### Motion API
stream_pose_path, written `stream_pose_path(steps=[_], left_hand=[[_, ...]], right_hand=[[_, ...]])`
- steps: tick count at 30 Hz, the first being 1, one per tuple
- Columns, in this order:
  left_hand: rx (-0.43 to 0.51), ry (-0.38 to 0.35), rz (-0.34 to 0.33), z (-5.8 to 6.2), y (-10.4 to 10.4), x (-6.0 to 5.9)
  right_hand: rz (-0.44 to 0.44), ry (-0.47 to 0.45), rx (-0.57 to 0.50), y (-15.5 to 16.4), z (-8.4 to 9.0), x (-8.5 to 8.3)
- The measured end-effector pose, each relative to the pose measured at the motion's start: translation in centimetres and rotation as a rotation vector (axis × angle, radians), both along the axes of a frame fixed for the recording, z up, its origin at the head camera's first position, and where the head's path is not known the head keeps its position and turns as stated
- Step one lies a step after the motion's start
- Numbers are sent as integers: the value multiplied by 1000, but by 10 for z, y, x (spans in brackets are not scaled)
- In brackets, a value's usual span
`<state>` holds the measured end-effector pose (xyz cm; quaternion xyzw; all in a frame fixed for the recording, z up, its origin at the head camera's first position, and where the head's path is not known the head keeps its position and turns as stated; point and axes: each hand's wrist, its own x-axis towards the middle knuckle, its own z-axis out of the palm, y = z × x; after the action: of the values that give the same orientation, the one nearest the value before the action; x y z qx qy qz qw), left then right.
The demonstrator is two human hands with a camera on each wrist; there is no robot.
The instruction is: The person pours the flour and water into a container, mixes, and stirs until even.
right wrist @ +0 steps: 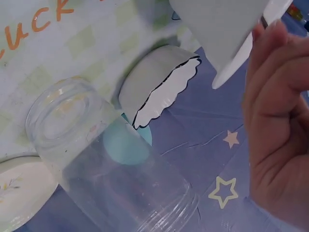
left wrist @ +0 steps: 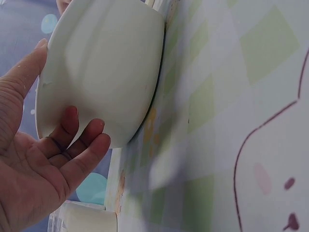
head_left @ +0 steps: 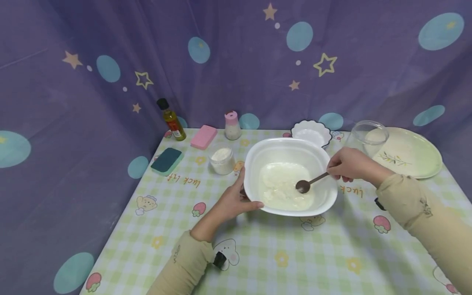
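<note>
A large white bowl point(head_left: 254, 164) stands on the checked tablecloth and holds white batter point(head_left: 280, 186). My left hand point(head_left: 236, 200) grips its near-left rim, thumb over the edge and fingers under the wall point(left wrist: 106, 63), seen close in the left wrist view with the left hand point(left wrist: 43, 159) below it. My right hand point(head_left: 348, 164) pinches the handle of a dark metal spoon point(head_left: 309, 183), whose head lies in the batter. In the right wrist view the right hand point(right wrist: 280, 121) fills the right side, with the bowl's rim point(right wrist: 236, 63) above it.
Behind the bowl are a small scalloped white dish point(head_left: 311, 133), an empty glass jar point(head_left: 366, 137) and a flat patterned plate point(head_left: 409, 153). At back left stand an oil bottle point(head_left: 171, 119), a pink sponge point(head_left: 203, 136), a pink-capped shaker point(head_left: 232, 125), a flour cup point(head_left: 221, 159) and a green sponge point(head_left: 166, 160).
</note>
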<state>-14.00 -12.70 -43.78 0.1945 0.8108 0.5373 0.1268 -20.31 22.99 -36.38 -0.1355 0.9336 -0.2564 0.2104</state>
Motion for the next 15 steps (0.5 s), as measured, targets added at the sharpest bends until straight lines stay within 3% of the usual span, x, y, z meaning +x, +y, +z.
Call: stream_pose_path(steps=[8, 15], left_hand=[[10, 8, -2, 0, 0, 0], [27, 5, -7, 1, 1, 1]], right_hand=[[59, -104, -103, -12, -3, 7], [106, -43, -131, -37, -11, 12]])
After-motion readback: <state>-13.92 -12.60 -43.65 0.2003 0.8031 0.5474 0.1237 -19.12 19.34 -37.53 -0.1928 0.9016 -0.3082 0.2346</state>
